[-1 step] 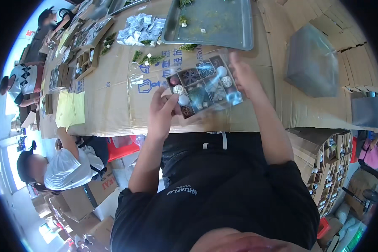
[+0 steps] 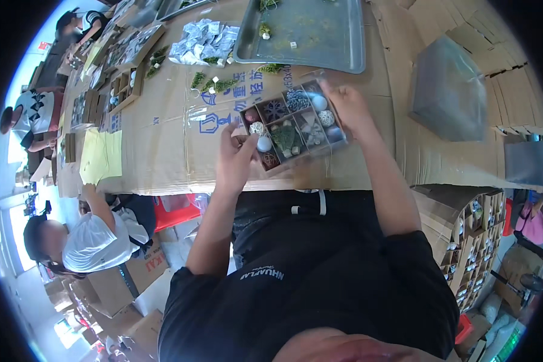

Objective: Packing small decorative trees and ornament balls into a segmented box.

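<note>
Over the brown cardboard-covered desk, left hand and right hand clamp a rectangular brown cardboard compartment box; looks filled, clear plastic cover seemingly on, whether fully closed unclear.

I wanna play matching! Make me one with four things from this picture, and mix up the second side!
Things:
1. divided ornament box
2. metal tray
3. large paper sheet
4. silvery packets

Clues:
A. heaped just left of the tray
B. yellow
C. held between the left hand and right hand
D. has bits of green moss on it

Pairs: 1-C, 2-D, 3-B, 4-A
</note>
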A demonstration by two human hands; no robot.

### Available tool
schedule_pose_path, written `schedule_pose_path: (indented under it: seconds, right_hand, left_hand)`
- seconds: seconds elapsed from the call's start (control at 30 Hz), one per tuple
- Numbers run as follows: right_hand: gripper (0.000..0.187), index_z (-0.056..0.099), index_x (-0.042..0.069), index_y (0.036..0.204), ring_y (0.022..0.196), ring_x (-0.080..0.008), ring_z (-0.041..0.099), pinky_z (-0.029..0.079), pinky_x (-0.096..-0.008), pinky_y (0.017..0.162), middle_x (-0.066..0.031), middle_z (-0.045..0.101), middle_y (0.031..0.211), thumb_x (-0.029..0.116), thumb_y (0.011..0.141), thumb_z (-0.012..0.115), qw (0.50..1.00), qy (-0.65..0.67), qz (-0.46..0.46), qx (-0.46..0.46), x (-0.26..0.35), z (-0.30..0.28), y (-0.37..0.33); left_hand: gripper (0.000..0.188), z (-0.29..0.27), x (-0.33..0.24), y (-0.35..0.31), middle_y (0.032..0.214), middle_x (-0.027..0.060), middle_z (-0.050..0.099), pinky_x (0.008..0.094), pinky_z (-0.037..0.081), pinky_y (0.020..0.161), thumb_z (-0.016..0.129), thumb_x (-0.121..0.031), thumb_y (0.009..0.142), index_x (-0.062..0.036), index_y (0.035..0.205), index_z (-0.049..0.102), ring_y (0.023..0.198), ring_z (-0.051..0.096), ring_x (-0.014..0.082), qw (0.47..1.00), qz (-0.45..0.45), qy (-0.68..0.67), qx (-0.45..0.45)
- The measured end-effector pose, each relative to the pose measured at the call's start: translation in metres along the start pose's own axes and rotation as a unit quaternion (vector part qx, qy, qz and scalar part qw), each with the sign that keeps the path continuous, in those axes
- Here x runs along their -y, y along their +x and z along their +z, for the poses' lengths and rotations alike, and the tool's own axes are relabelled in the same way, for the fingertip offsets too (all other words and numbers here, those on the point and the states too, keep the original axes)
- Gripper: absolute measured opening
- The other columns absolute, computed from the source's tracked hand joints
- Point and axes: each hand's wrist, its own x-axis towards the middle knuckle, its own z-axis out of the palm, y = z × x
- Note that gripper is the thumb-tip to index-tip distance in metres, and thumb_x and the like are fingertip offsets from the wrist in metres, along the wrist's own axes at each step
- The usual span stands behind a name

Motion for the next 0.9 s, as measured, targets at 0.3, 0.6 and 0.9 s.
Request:
schedule_pose_path:
  seconds: [0.3,0.6,0.9]
  right_hand:
    - [0.058,0.063,-0.004,0.118,0.103,-0.0388,0.066,0.050,-0.0428,0.091,-0.0258,0.068,0.115,0.050,0.098,0.055,0.985,-0.145,-0.043,0.087,-0.019,0.006,-0.012]
    - [0.050,0.051,-0.003,0.125,0.109,-0.0477,0.058,0.049,-0.0524,0.092,-0.0284,0.062,0.111,0.042,0.102,0.048,0.960,-0.260,-0.094,0.044,-0.020,0.034,-0.082]
    - [0.054,0.044,-0.007,0.133,0.094,-0.0499,0.065,0.053,-0.0545,0.082,-0.0329,0.065,0.105,0.037,0.102,0.047,0.958,-0.272,-0.084,0.044,-0.011,0.064,-0.089]
  left_hand:
    - [0.056,-0.010,0.034,0.025,0.095,0.0113,0.066,0.0309,0.050,0.069,0.055,-0.029,0.102,0.0050,0.144,0.040,0.077,0.060,0.0168,0.979,-0.034,0.183,-0.083]
    - [0.057,-0.018,0.029,0.022,0.084,0.0197,0.066,0.0392,0.052,0.075,0.055,-0.041,0.101,0.0056,0.133,0.047,0.079,0.068,0.0293,0.961,-0.029,0.258,-0.095]
    - [0.052,-0.054,0.044,-0.015,0.090,0.0187,0.070,0.0381,0.053,0.076,0.055,-0.039,0.102,0.0060,0.128,0.054,0.084,0.070,0.0287,0.965,-0.060,0.236,-0.096]
